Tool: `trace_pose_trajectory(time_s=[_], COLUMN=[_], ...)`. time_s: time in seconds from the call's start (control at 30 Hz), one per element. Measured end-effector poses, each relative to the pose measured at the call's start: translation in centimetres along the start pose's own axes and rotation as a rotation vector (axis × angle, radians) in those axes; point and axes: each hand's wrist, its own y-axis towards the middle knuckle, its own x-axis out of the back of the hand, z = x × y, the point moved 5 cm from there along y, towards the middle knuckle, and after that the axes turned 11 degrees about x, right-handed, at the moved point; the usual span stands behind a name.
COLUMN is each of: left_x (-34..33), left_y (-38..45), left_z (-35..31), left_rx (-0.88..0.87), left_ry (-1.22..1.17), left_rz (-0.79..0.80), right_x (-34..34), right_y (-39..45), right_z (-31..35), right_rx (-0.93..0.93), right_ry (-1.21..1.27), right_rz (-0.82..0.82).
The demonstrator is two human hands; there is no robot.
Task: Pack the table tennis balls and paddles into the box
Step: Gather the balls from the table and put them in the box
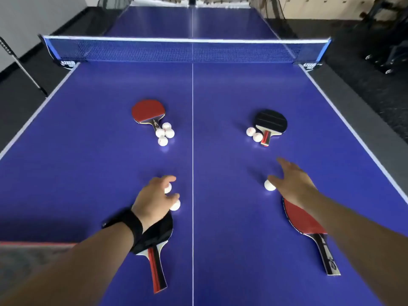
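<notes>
My left hand (pixel 154 197) curls over two white balls on the blue table: one ball (pixel 168 188) sits pinched between forefinger and thumb, the other ball (pixel 176 205) lies just under the thumb. A black paddle (pixel 157 237) lies beneath that wrist. My right hand (pixel 293 184) hovers with fingers spread beside a single white ball (pixel 269 185), above a red paddle (pixel 303 219). Farther off lie a second red paddle (pixel 148 111) with several balls (pixel 164 133), and a second black paddle (pixel 271 121) with two balls (pixel 254 134). No box is clearly visible.
The table (pixel 231 250) has a white centre line and a net (pixel 185 49) across the far side. A blurred brownish surface with a red edge (pixel 33 244) shows at the lower left. Dark floor and wheeled equipment (pixel 384 51) are to the right.
</notes>
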Motion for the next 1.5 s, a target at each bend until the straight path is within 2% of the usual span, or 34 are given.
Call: trace_pose_trajectory(time_s=[0.13,0.3,0.43,0.5,0.6,0.73,0.87,1.03,1.17,1.33,1.5], left_x=[-4.0,-6.6,-8.1,-8.2,-7.2,-2.8,4.0,12.3,16.4,16.8,14.0], left_y=[2.2,4.9,5.2,5.3,5.2,4.8,4.3,1.2,-2.8,-7.3,-8.1], left_z=[0.6,1.7,2.5,2.8,2.8,3.2,6.6,16.0,25.4,33.7,36.9], left_rx=[-0.037,-0.050,-0.067,-0.088,-0.115,-0.111,-0.051,0.115,0.304,0.415,0.405], left_ry=[0.163,0.389,0.584,0.538,0.349,0.165,0.094,0.033,0.004,0.021,0.010], left_rz=[0.089,0.140,0.149,0.082,0.001,-0.112,-0.219,-0.395,-0.436,-0.388,-0.291], right_x=[-3.5,-7.7,-9.9,-10.4,-10.2,-10.0,-10.9,-15.4,-21.6,-29.6,-35.1], right_y=[2.6,5.0,6.2,6.2,6.4,7.2,7.6,4.6,-0.6,-7.5,-10.3], right_z=[-1.7,-4.1,-6.3,-6.6,-5.5,1.7,13.6,28.9,38.9,45.2,46.0], right_rx=[-0.002,0.031,-0.023,-0.028,-0.025,0.153,0.378,0.638,0.841,1.091,1.264], right_ry=[-0.142,-0.214,-0.272,-0.271,-0.267,-0.201,-0.063,0.048,0.124,0.111,-0.122], right_rz=[0.109,0.210,0.281,0.261,0.175,0.100,0.078,0.131,0.239,0.369,0.411])
